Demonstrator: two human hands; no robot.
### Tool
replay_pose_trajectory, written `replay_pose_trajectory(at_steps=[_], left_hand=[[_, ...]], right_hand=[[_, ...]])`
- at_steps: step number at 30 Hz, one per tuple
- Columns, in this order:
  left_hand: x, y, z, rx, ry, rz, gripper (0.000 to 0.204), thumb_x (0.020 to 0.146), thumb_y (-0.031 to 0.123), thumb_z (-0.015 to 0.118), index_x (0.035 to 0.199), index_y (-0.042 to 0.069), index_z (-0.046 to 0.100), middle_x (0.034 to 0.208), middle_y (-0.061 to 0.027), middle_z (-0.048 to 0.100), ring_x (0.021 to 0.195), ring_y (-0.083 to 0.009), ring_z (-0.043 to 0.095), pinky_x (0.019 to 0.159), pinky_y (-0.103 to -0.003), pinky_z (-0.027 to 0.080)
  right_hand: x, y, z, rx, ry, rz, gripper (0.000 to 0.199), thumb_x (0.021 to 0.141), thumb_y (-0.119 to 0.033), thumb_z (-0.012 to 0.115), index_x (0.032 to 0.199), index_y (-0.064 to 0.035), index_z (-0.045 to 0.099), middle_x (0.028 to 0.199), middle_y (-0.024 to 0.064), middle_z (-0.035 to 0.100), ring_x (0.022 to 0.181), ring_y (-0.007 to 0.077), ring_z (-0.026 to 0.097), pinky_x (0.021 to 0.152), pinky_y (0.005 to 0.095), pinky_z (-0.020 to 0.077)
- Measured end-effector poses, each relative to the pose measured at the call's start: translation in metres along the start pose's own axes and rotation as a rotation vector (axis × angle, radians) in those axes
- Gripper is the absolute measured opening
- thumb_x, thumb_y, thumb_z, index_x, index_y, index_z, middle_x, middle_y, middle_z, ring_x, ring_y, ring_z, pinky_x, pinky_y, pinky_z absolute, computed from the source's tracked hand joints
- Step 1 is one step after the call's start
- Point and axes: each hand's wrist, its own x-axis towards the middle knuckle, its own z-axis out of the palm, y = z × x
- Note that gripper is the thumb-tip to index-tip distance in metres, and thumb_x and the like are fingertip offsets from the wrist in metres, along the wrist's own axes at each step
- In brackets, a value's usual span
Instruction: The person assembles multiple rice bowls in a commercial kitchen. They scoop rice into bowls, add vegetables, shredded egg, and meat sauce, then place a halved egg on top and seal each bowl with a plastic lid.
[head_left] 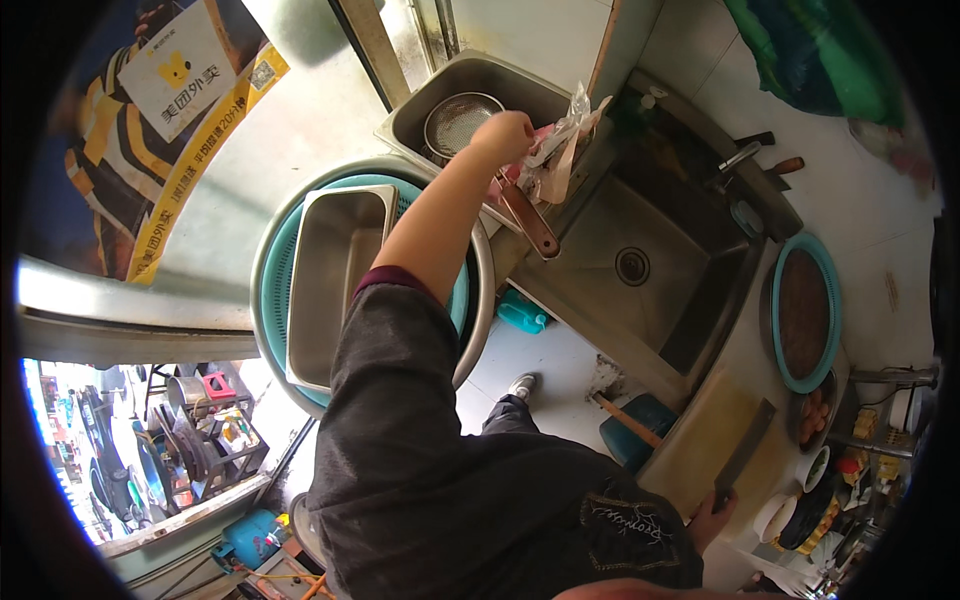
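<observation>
My left arm reaches up and forward, and my left hand (506, 137) is closed over a rectangular steel pan (420, 97). Right against it is a crumpled clear plastic bag (572, 138) with something pinkish inside; what my curled fingers hold is hidden. A round mesh strainer (462, 118) lies in the pan beside the hand. Below my wrist a brown handle (530, 218) sticks out over the pan's near edge. Down at the right, my right hand (708, 518), partly covered by my body, is wrapped round the handle of a long dark-bladed knife (747, 445) on a yellowish cutting board (715, 410).
A steel sink (640, 310) with a faucet (738, 157) lies to the right. Left of my arm, a deep steel pan (345, 240) rests in a teal basket inside a round metal basin (262, 300). A teal-rimmed round basket (778, 330) stands past the sink, near several bowls (775, 515).
</observation>
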Motion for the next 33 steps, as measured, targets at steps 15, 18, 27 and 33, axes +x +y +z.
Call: replay_pose_trajectory(at_steps=[15, 18, 27, 33], left_hand=[[0.060, -0.024, 0.017, 0.305, -0.514, 0.252, 0.039, 0.077, 0.030, 0.064, 0.107, 0.006, 0.065, 0.105, -0.0223, 0.065, 0.102, -0.0414, 0.059, 0.091, -0.047, 0.046], [0.073, -0.013, 0.021, 0.456, -0.504, 0.238, 0.037, 0.081, 0.031, 0.059, 0.107, 0.005, 0.065, 0.104, -0.0227, 0.065, 0.100, -0.0416, 0.059, 0.089, -0.048, 0.046], [0.061, 0.010, -0.003, 0.707, -0.243, 0.196, 0.040, 0.093, 0.035, 0.045, 0.106, 0.003, 0.065, 0.100, -0.0239, 0.066, 0.095, -0.0423, 0.061, 0.084, -0.050, 0.048], [0.060, 0.017, -0.072, 0.840, 0.180, 0.184, 0.045, 0.096, 0.039, 0.040, 0.106, 0.002, 0.063, 0.101, -0.0251, 0.064, 0.096, -0.0435, 0.060, 0.083, -0.050, 0.047]], right_hand=[[-0.007, -0.013, 0.055, 0.029, -0.054, 0.016, 0.037, 0.087, -0.008, 0.061, 0.121, -0.0035, 0.049, 0.081, 0.0032, 0.055, 0.072, 0.0100, 0.052, 0.062, 0.0260, 0.0421], [-0.008, -0.015, 0.063, -0.014, -0.004, 0.026, 0.037, 0.086, -0.010, 0.063, 0.120, -0.0035, 0.050, 0.084, 0.0061, 0.059, 0.077, 0.0127, 0.056, 0.068, 0.0282, 0.0451], [-0.011, -0.004, 0.061, 0.101, 0.002, 0.131, 0.037, 0.085, -0.007, 0.064, 0.120, -0.0031, 0.050, 0.085, 0.0055, 0.060, 0.077, 0.0104, 0.055, 0.068, 0.0262, 0.0444], [-0.002, 0.022, 0.055, 0.171, 0.063, 0.120, 0.036, 0.088, -0.007, 0.061, 0.121, -0.0033, 0.049, 0.077, 0.0007, 0.054, 0.068, 0.0077, 0.050, 0.062, 0.0237, 0.0410]])
